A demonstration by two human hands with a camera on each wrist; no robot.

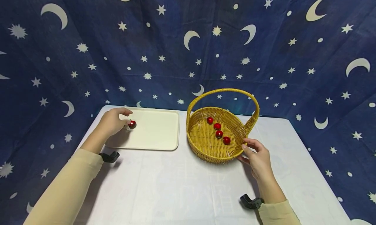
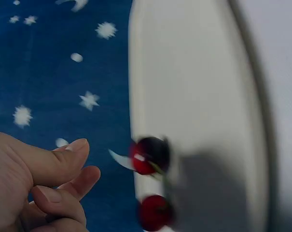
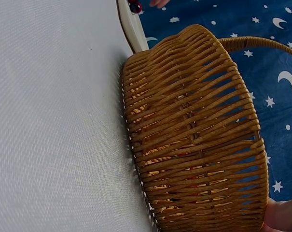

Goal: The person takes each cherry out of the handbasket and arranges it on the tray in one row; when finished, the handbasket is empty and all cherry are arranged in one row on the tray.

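Over the left part of a cream tray (image 1: 155, 130) my left hand (image 1: 113, 122) hovers, thumb and fingers loosely bent and apart. A dark red cherry (image 1: 132, 124) appears right beside the thumb tip in the head view. Two cherries (image 2: 155, 212) show in the left wrist view, with a gap between them and the fingertips; the hand hides one in the head view. My right hand (image 1: 259, 158) grips the near right rim of a yellow wicker basket (image 1: 205, 155), thumb on the rim and fingers outside. Several red cherries (image 1: 219, 134) lie in a row inside the basket.
A white cloth covers the table (image 1: 176, 192). Behind it hangs a dark blue curtain (image 1: 170, 48) with moons and stars. The tall basket handle (image 1: 223, 90) arches over the basket. Each wrist wears a black device (image 1: 251, 202).
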